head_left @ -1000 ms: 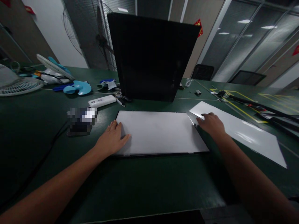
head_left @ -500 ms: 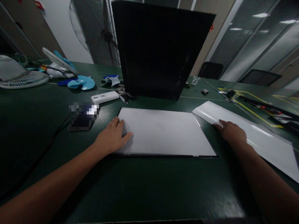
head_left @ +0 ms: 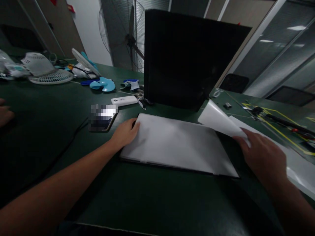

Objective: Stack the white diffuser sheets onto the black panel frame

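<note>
Head view: hands (head_left: pixel 124 133) (head_left: pixel 265 156) at panel (head_left: pixel 179 142) and curled sheet (head_left: pixel 216 118) edges, tabletop (head_left: pixel 157 200) nearside

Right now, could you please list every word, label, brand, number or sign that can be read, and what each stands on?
No text is readable.
White handheld device: small dark marks, too blurred to read.
Red box on the wall: too small to read.
Dark device with a cable: screen pixelated, nothing legible.
White panel and white sheet: no lettering shows.
</note>
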A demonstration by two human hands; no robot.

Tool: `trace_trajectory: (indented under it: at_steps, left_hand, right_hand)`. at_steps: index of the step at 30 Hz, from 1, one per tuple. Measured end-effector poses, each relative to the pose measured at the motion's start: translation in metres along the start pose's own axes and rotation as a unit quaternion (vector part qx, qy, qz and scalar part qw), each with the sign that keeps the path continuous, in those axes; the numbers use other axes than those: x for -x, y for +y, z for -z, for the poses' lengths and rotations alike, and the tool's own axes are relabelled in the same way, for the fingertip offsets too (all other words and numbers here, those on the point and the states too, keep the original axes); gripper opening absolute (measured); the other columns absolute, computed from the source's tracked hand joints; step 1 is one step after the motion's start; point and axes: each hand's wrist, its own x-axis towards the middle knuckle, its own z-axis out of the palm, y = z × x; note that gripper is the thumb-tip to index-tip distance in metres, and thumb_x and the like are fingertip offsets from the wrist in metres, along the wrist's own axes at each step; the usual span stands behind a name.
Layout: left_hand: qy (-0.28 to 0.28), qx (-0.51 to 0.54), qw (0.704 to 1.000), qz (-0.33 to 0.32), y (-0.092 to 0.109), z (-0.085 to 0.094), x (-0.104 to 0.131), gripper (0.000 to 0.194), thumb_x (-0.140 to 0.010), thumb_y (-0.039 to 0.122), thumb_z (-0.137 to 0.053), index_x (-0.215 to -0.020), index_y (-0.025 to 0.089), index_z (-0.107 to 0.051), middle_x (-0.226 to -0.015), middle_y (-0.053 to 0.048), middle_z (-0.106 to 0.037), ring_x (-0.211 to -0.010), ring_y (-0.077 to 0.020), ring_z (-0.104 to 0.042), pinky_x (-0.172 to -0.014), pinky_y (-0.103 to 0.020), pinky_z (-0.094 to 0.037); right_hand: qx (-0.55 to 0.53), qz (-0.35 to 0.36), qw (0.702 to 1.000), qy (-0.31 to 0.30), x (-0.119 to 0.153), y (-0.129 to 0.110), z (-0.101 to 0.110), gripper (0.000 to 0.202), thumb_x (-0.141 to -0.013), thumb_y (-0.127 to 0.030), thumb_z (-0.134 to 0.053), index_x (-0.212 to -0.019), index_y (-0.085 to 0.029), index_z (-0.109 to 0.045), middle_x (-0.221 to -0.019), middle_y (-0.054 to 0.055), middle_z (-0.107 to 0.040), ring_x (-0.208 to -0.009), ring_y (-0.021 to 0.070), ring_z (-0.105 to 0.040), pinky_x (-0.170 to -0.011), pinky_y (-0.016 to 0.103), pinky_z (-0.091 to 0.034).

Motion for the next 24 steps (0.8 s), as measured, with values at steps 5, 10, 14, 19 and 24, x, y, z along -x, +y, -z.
trace_trajectory:
  at_steps: [5, 10, 14, 19, 24]
  left_hand:
    - [0.002, 0.049, 0.998, 0.036, -0.005, 0.002, -0.009, 0.055, -0.106, 0.044, -0.030, -0.129, 0.018, -0.073, -0.129, -0.011, -0.075, -0.123, -0.0298, -0.067, -0.102, -0.036, -0.049]
    - [0.011, 0.031, 0.999, 0.025, -0.012, -0.001, -0.010, 0.047, -0.097, 0.028, -0.047, -0.137, 0.018, -0.070, -0.135, -0.007, -0.073, -0.126, -0.0275, -0.068, -0.107, -0.033, -0.049]
    - [0.011, 0.025, 0.999, 0.019, -0.015, -0.002, -0.011, 0.049, -0.092, 0.022, -0.054, -0.138, 0.017, -0.069, -0.137, -0.008, -0.071, -0.127, -0.0302, -0.067, -0.110, -0.038, -0.049]
    - [-0.003, 0.059, 0.998, 0.011, -0.026, -0.002, -0.017, 0.050, -0.090, 0.019, -0.055, -0.138, 0.017, -0.069, -0.138, -0.005, -0.071, -0.130, -0.0262, -0.066, -0.115, -0.035, -0.047]
    - [-0.009, 0.025, 0.999, -0.032, -0.038, -0.001, -0.023, 0.044, -0.090, 0.023, -0.058, -0.130, 0.023, -0.075, -0.136, -0.001, -0.072, -0.128, -0.0256, -0.067, -0.116, -0.034, -0.047]
  right_hand:
    - [-0.092, 0.178, 0.980, 0.002, 0.005, -0.090, 0.023, 0.047, -0.106, -0.043, -0.048, -0.137, -0.012, -0.064, -0.125, 0.018, -0.073, -0.107, 0.0335, -0.069, -0.090, 0.049, -0.054]
    - [-0.141, 0.250, 0.958, 0.011, 0.005, -0.147, 0.017, 0.042, -0.103, -0.037, -0.058, -0.135, -0.012, -0.065, -0.130, 0.017, -0.072, -0.112, 0.0315, -0.069, -0.090, 0.048, -0.057]
    - [-0.159, 0.267, 0.950, -0.019, 0.007, -0.168, 0.009, 0.042, -0.102, -0.036, -0.060, -0.136, -0.014, -0.066, -0.134, 0.017, -0.070, -0.116, 0.0314, -0.068, -0.090, 0.048, -0.058]
    - [-0.179, 0.256, 0.948, -0.066, 0.016, -0.180, 0.001, 0.045, -0.102, -0.045, -0.058, -0.136, -0.017, -0.067, -0.134, 0.015, -0.070, -0.117, 0.0310, -0.067, -0.093, 0.050, -0.058]
    - [-0.207, 0.251, 0.936, -0.134, 0.027, -0.188, 0.003, 0.051, -0.102, -0.052, -0.055, -0.142, -0.021, -0.066, -0.146, 0.013, -0.063, -0.132, 0.0321, -0.059, -0.108, 0.056, -0.051]
